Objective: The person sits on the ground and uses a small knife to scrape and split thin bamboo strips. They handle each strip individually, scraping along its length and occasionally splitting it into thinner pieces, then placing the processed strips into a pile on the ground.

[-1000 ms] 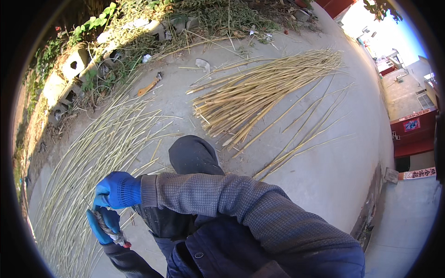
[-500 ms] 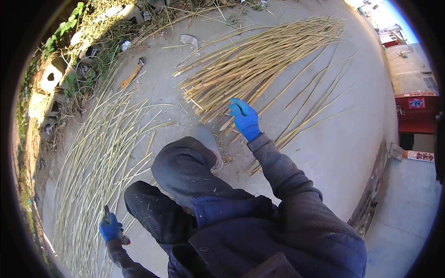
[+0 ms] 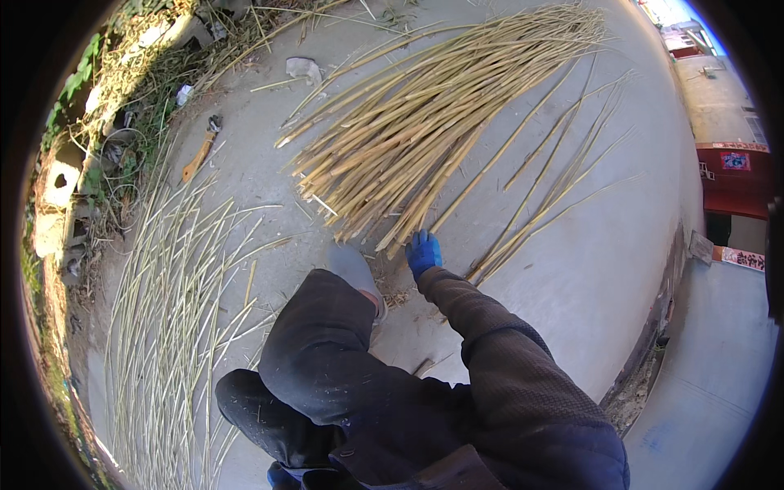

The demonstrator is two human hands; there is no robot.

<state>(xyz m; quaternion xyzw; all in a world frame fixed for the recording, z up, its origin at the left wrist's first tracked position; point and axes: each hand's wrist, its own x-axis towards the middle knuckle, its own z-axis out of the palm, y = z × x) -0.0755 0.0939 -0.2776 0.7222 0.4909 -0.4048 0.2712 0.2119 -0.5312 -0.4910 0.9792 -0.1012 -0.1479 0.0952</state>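
Note:
My right hand (image 3: 423, 252), in a blue glove, reaches to the near cut ends of a large bundle of dry tan stalks (image 3: 416, 131). Its fingers point at the butts, slightly apart, and seem to hold nothing; whether they touch a stalk I cannot tell. Only a sliver of my left hand (image 3: 282, 477), also blue-gloved, shows at the lower edge beside my thigh; its fingers and anything in them are hidden. A few thin stalks (image 3: 535, 212) lie apart, right of the bundle. Paler, greenish stripped stalks (image 3: 171, 327) spread over the ground at left.
My foot (image 3: 353, 269) stands just short of the bundle. A wooden-handled tool (image 3: 198, 157) lies beyond the pale stalks, near rubble and weeds (image 3: 122, 147) along the left edge. A whitish scrap (image 3: 304, 69) rests by the bundle. A building with a red front (image 3: 735, 192) stands at right.
My right hand has moved down and nearer, to the stalk butts. My left hand, earlier over the pale stalks with a small tool, has drawn back toward my body. The view has shifted slightly.

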